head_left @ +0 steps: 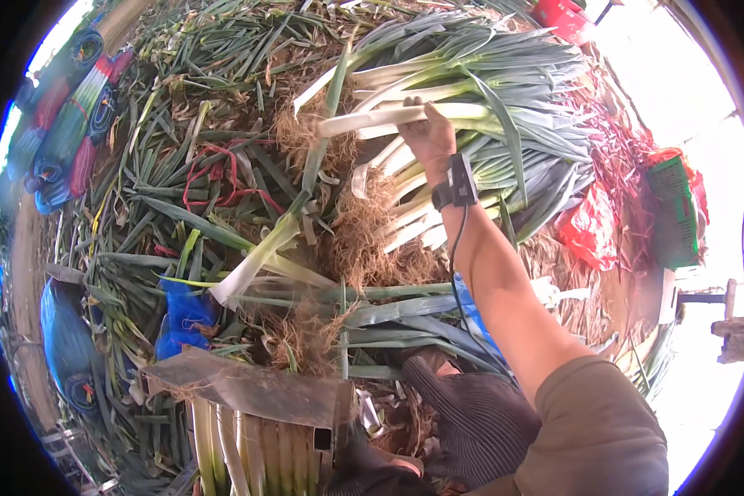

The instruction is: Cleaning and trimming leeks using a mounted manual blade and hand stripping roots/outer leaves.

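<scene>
My right hand (428, 136) is stretched out over a pile of leeks (521, 83), its fingers wrapped around the white stem of one leek (347, 124). That stem's pale end points left and looks free of roots. The piled leeks lie with green tops to the right and brown root clumps (368, 231) to the left. A dark strap with a small box (461, 180) and a cable sits on my right wrist. Close by on the left, a loose leek with a wide white end (256, 260) lies aslant over leaves. My left hand is out of view.
Nearest me stands a crate with a flat grey edge (248, 384), holding upright leek stems (256, 450). Leaf scraps (140, 240) cover the left ground, with red string (231, 178) and blue plastic (186, 314). Rolled bags (74, 124) lie far left; a green crate (672, 211) stands right.
</scene>
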A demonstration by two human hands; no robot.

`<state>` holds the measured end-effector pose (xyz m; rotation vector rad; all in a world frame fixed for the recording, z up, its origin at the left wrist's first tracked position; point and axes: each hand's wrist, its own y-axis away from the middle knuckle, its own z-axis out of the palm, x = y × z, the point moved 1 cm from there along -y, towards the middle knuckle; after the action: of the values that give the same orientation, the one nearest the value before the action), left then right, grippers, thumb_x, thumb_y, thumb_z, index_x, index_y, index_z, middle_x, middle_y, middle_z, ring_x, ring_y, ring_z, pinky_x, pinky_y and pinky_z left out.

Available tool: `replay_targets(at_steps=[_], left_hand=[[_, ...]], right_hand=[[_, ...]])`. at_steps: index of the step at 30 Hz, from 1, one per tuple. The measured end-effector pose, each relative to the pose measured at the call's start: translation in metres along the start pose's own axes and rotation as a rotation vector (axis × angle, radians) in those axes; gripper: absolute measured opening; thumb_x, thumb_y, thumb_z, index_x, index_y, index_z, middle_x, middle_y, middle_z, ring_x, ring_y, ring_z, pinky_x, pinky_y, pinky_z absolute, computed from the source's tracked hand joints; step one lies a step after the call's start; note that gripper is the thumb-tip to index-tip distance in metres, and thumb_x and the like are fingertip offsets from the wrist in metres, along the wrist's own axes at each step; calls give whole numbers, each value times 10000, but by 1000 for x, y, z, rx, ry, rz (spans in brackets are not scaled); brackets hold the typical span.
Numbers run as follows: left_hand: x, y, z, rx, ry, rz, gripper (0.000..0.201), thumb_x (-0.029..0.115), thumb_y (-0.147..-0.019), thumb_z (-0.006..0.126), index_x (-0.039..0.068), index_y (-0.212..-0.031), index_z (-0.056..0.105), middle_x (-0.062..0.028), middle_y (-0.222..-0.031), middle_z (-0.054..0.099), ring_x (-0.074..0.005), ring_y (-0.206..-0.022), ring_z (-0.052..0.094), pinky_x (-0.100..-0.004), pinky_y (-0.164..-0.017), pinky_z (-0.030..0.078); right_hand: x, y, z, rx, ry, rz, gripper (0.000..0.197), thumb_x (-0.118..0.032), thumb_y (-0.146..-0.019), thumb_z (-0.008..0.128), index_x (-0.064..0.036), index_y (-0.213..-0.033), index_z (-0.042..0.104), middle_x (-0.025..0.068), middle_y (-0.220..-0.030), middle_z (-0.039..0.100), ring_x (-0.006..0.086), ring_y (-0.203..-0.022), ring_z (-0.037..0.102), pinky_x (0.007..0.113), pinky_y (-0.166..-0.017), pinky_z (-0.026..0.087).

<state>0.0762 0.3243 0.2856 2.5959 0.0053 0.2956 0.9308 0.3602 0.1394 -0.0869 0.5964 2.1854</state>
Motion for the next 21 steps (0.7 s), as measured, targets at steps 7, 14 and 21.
replay_targets(at_steps=[7,14,21], left_hand=[[-4,-7,4,6,-120,-13,583,415,-997,492,-14,-1389,450,-214,-1398,486,-342,-1259,474,-409,-1046,385],[-30,-9,14,98,-250,113,528,403,-948,466,154,-1411,430,-162,-1271,522,-383,-1182,472,-487,-991,351],[-18,6,0,231,-214,152,686,353,-851,633,146,-1456,386,-182,-1384,470,-377,-1297,405,-467,-1084,288]], right_hand=[[77,110,80,-506,6,279,141,-136,-983,534,-17,-1043,579,142,-1029,645,249,-952,640,385,-864,582],[169,290,152,-741,13,437,331,-36,-958,545,-100,-1212,343,126,-1074,566,295,-1082,602,445,-961,537],[192,423,162,-1189,469,600,646,12,-904,602,-70,-1439,249,101,-1030,574,213,-954,616,311,-774,508]])
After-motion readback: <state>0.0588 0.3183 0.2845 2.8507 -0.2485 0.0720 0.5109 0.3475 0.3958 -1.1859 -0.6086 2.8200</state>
